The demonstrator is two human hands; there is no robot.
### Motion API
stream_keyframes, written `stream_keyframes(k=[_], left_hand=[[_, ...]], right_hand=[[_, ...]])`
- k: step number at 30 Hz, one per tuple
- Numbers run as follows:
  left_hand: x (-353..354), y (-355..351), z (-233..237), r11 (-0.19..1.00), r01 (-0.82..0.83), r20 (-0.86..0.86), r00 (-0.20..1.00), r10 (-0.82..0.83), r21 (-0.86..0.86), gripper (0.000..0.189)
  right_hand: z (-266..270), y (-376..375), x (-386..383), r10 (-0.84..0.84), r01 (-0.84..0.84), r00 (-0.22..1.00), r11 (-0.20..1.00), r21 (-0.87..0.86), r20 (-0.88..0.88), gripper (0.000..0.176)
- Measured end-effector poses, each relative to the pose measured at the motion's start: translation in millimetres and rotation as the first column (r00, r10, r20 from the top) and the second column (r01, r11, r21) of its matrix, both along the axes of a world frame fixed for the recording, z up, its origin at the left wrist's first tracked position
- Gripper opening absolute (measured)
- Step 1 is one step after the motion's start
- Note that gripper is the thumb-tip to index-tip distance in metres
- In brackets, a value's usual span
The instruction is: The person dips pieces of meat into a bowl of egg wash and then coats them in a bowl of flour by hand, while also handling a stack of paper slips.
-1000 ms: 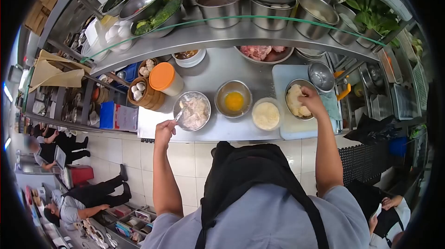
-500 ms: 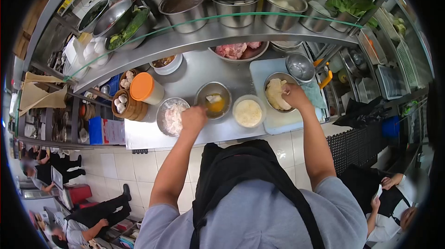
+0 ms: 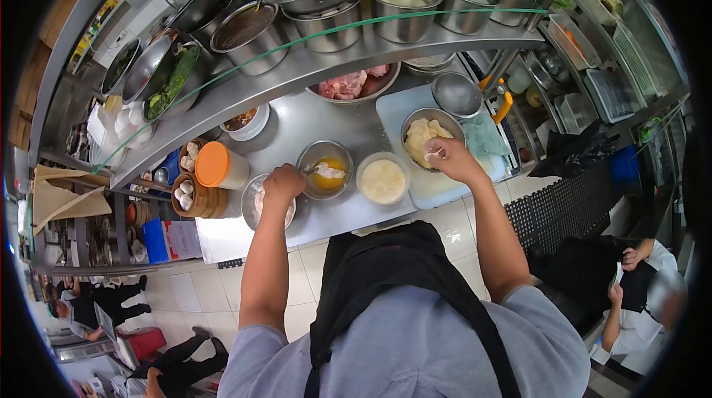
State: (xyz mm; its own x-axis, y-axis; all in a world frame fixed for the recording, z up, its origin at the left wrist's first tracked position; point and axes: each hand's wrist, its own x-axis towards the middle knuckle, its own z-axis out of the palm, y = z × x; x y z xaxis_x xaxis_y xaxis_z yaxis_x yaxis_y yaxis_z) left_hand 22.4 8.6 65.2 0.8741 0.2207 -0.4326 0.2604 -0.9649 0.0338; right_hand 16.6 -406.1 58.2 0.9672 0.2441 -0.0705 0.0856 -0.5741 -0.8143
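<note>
My left hand (image 3: 284,182) is over the right rim of a bowl of pale floured pieces (image 3: 259,207). Its fingers are pinched on what looks like a thin utensil reaching into the egg bowl (image 3: 325,169), where a whitish piece (image 3: 329,172) sits in yellow egg. My right hand (image 3: 449,158) is at the front rim of a metal bowl of pale yellowish coated pieces (image 3: 424,136). Those fingers are bent together; whether they hold anything is too small to tell. Between the hands stands a bowl of cream-coloured crumbs (image 3: 383,181).
An orange-lidded tub (image 3: 221,166) and bamboo steamers (image 3: 210,201) stand at the left. Raw meat in a bowl (image 3: 352,86) is under the steel shelf (image 3: 326,67). An empty metal bowl (image 3: 457,95) and a green cloth (image 3: 483,137) lie right. Co-workers (image 3: 632,294) are on both sides.
The view has shifted, so the counter items appear further left. My left hand has moved from the egg bowl's edge toward the floured pieces. The whitish piece now lies more within the egg.
</note>
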Motion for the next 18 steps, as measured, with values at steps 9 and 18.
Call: stream_keyframes(k=[9,18], left_hand=[[31,26,-71,0.941,-0.127,-0.135,0.987,0.088,-0.314,0.041],[-25,-8,9,0.986,0.161,0.333,0.933,-0.137,-0.046,0.03]], right_hand=[[1,18,-6,0.057,-0.053,0.997,0.996,0.073,-0.049,0.025],[-1,7,-12,0.053,-0.05,0.997,0.997,0.054,-0.063,0.025]])
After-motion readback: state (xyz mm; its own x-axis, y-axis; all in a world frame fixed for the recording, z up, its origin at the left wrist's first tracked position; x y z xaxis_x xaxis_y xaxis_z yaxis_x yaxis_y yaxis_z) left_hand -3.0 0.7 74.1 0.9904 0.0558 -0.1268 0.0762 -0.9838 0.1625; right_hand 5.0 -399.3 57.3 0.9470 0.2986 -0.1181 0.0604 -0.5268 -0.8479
